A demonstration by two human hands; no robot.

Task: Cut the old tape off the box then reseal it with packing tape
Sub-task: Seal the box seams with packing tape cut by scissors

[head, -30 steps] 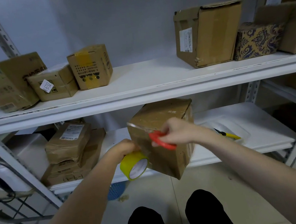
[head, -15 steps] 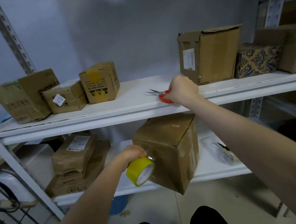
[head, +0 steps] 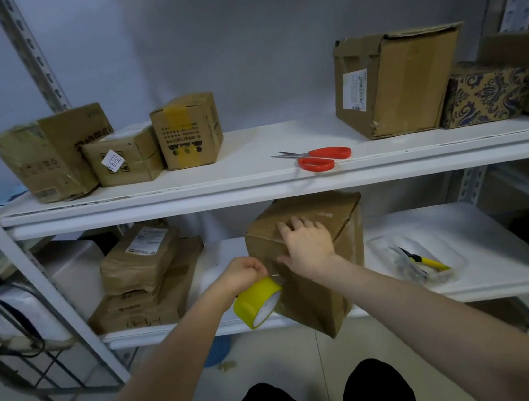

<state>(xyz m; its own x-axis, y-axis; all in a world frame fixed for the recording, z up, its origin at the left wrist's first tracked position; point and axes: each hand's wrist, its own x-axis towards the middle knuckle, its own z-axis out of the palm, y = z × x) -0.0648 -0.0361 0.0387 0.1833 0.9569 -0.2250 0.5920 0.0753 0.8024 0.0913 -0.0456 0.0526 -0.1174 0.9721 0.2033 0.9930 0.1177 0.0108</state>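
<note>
Now, centre frame: our right hand (head: 307, 243) presses flat on the box (head: 316, 301) overhanging the lower shelf (head: 470, 240); left hand (head: 244, 273) grips the yellow tape roll (head: 257, 302). Cardboard seems light, stiff; we'd brace its top face.

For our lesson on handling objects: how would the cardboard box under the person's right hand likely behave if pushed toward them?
The box would probably tip off easily: its near corner overhangs the lower shelf. It seems fairly stiff, since its top looks undented under the flat right hand. Its glossy taped faces may be slippery.
</note>
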